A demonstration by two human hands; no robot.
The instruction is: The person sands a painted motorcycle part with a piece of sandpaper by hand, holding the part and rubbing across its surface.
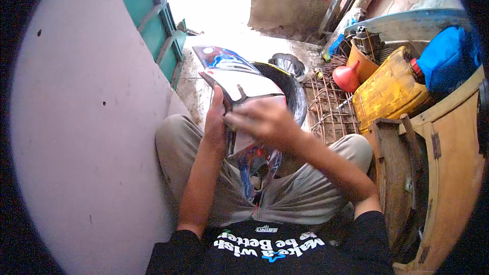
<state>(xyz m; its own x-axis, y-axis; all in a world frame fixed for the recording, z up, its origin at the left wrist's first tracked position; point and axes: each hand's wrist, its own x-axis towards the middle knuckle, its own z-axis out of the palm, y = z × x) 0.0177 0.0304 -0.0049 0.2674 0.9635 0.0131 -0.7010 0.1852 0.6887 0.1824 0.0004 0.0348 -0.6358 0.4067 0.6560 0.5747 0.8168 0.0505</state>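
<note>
My left hand (216,118) grips a glossy, curved white-and-blue panel (255,84). My right hand (269,122) slants across it, too blurred to tell its grip.

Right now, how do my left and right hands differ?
Your left hand looks fairly sharp, while your right hand is blurred. The left hand holds the panel at its left edge; the right hand is over its face. Both are bare.

1. Left hand (216,117) holding the curved glossy white panel (262,85) by its edge!
2. Right hand (267,122), a blur, over the panel's face!
3. Off right, a yellow plastic jerrycan (389,94), red plastic funnel (346,76) and rusty metal lattice (332,103).
</note>
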